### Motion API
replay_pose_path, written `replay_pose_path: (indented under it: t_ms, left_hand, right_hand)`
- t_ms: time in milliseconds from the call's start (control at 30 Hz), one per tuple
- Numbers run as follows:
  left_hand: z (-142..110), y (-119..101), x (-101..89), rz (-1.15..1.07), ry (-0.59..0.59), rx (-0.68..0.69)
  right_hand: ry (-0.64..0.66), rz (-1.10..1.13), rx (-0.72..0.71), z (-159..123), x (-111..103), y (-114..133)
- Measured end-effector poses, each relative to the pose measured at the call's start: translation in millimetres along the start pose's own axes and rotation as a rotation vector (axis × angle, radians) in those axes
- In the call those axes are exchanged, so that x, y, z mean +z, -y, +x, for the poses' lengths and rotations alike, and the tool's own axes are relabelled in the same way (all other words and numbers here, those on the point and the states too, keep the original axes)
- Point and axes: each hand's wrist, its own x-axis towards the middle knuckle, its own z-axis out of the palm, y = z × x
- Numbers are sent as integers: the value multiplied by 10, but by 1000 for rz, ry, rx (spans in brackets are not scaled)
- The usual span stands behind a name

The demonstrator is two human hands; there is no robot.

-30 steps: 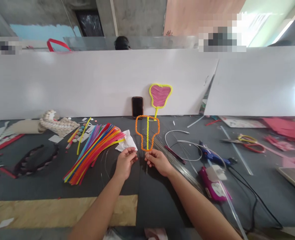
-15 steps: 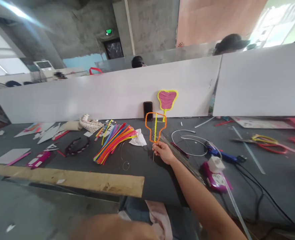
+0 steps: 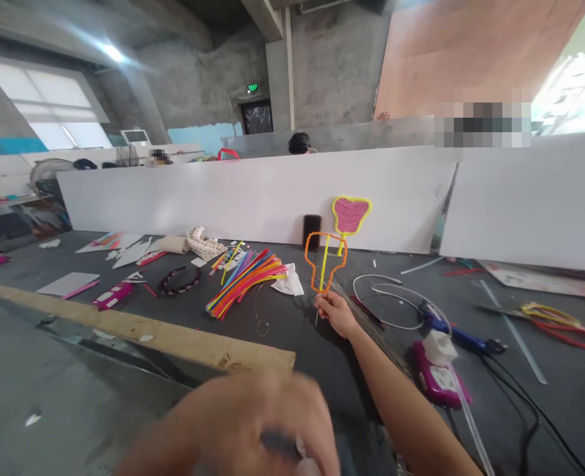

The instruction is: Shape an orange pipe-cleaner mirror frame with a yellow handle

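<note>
Upright in my right hand is a fan-shaped outline of twisted orange pipe cleaner with a yellow pipe cleaner up its middle. My fingers pinch its lower end, and a thin wire stem pokes out below them. Close to the camera, my left hand is smeared by motion above the front edge; its fingers curl, but whether they hold anything is unclear. Behind the orange outline, a finished pink fan shape with a yellow pipe-cleaner rim leans on the white partition, beside a black phone.
A bundle of coloured pipe cleaners lies left of centre, next to a crumpled white paper. Rightward are a blue glue gun, a purple power strip with cables, and scissors. A wooden plank runs along the front edge.
My left hand has risen into view at the bottom, blurred. The camera has tilted and turned left; my right hand still grips the orange outline in about the same place.
</note>
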Motion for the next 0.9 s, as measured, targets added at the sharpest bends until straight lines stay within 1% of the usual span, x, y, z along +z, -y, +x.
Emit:
replay_pose_path:
  t_ms: [33,67,133,200,233,333,400,500,600,667,733,900]
  left_hand:
    - [173,90,-77,-10,-10,-10]
    - [362,199,-149,-38,-20,-67]
    - [751,467,-253,-141,-284,-168]
    - [1100,763,-293,-362,-419,-229]
    - [1242,902,-293,-529,-459,-256]
    - [1523,1214,-269,-693,-459,-255]
    - [1609,1326,-270,-769,-423,-249]
    - [1649,1409,-301,-861,-384,-256]
    - [1639,1461,-306,-911,-381,-267]
    - [1631,1489,-276,-934,-394,-264]
    - [1630,1509,-226,-952,-404,-256]
    - [1644,1528,-110,-937,-406,-252]
  right_hand:
    - [9,-8,1,-7,8,10]
    - [21,-16,3,-13,18,20]
    - [47,-30,5,-23,40,40]
    - [68,-41,7,-30,62,55]
    - [74,-45,8,-32,71,62]
    - [80,-57,19,-28,81,78]
    - [77,-66,32,-24,77,89]
    - [88,-107,65,-21,67,102]
    - [113,-170,101,-23,65,102]
    - [115,-175,122,-21,72,95]
    - [84,-122,136,-16,85,90]
    - [9,118,151,-2,131,109]
